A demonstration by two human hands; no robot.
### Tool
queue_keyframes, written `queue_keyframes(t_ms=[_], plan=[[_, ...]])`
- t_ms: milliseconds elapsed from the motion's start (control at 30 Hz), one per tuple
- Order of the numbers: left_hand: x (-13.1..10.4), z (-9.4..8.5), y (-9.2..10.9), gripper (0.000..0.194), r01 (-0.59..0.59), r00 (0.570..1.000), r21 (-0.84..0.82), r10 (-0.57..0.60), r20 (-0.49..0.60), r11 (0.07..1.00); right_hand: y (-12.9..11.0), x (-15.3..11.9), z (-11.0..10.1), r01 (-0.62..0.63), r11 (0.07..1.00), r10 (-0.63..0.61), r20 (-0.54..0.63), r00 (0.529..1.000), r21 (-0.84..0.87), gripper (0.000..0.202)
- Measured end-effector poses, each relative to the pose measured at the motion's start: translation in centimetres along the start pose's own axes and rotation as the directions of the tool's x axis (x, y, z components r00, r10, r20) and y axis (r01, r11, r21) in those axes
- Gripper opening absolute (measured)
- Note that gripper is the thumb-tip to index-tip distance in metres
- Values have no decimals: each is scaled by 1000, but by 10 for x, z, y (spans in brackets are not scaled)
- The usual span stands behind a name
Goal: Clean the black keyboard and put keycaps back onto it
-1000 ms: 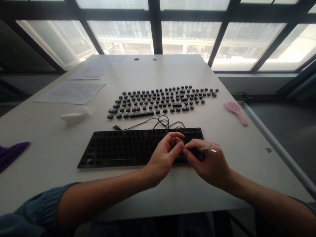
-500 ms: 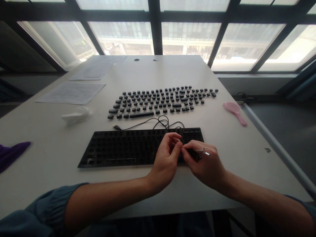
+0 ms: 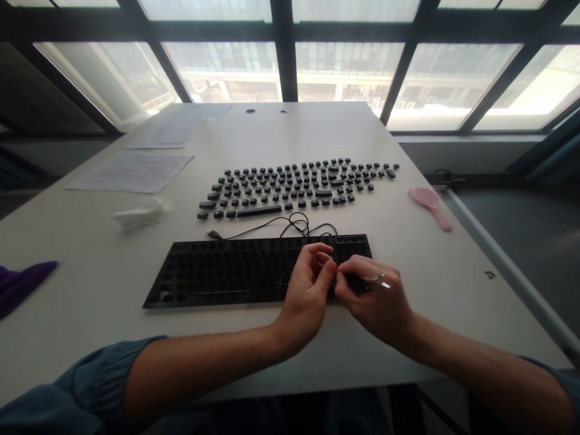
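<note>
Over the right part of a black keyboard (image 3: 212,272) without its keycaps, my two hands meet at the fingertips. My left hand (image 3: 308,287) is closed, thumb against curled fingers; whatever it pinches is hidden. My right hand (image 3: 374,296) is closed in a pinch, its thumb and index tips touching or nearly touching the left thumb. A slim shiny metal tool (image 3: 379,280) sticks out from the right fist, the rest of it covered by the fingers. Behind the keyboard, loose black keycaps (image 3: 281,181) stand in rows, with a long spacebar (image 3: 259,211) at the front.
A black USB cable (image 3: 254,229) coils behind the keyboard. To the left lie paper sheets (image 3: 131,170), a crumpled white wrapper (image 3: 138,213) and a purple cloth (image 3: 27,284). At the right are a pink hairbrush (image 3: 430,206) and a small dark piece (image 3: 490,275) near the table's edge.
Both hands stay together over the keyboard, with only a tiny shift of the fingers. The right hand and its metal tool tilt slightly. Nothing on the table has visibly moved.
</note>
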State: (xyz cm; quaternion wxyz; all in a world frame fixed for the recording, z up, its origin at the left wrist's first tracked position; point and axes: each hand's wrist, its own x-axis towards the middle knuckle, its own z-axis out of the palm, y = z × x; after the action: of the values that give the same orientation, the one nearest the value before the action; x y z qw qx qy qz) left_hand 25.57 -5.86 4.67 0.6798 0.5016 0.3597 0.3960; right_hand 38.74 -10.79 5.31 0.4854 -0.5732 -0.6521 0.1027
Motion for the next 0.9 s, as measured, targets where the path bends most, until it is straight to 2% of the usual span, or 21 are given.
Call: queue_keyframes(t_ms=[233,533,900], plan=[[2,-2,-2,28,75,997,-126,-70,45,989,0,1,-5,-37,997,35,48,998,63,11],[3,-2,-3,32,88,995,-143,-79,64,986,1,1,-9,-66,996,60,103,993,57,8],[-1,1,-2,35,84,996,-120,-81,34,989,2,-3,1,-34,998,37,52,998,-45,11]])
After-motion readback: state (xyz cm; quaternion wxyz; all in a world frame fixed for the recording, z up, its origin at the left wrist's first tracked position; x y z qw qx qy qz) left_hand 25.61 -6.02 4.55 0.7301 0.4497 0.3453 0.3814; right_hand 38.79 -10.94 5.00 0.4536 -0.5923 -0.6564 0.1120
